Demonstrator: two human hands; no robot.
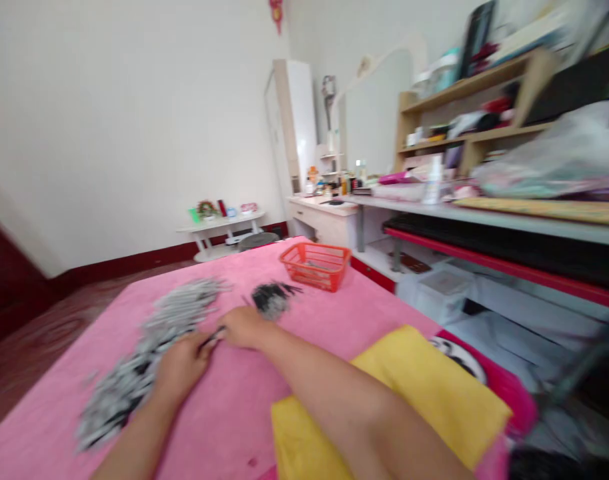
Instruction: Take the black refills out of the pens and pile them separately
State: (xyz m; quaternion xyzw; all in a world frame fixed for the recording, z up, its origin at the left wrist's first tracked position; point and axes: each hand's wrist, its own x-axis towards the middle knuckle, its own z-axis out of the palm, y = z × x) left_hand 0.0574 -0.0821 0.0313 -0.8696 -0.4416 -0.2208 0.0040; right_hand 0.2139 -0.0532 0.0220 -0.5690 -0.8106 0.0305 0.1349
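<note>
My left hand point(181, 367) and my right hand point(241, 327) meet over a pink cloth point(284, 347), fingers pinched together on a small dark thin piece point(210, 339) between them. A long heap of grey and black small parts point(149, 347) lies just left of my left hand. A smaller dark pile point(271, 298) sits just beyond my right hand. The picture is smeared by motion, so the parts' shape is unclear.
A red plastic basket point(317, 265) stands at the far edge of the pink cloth. A yellow cloth point(424, 393) lies under my right forearm. A long desk with shelves point(484, 213) runs along the right. A small white table point(224, 230) is by the far wall.
</note>
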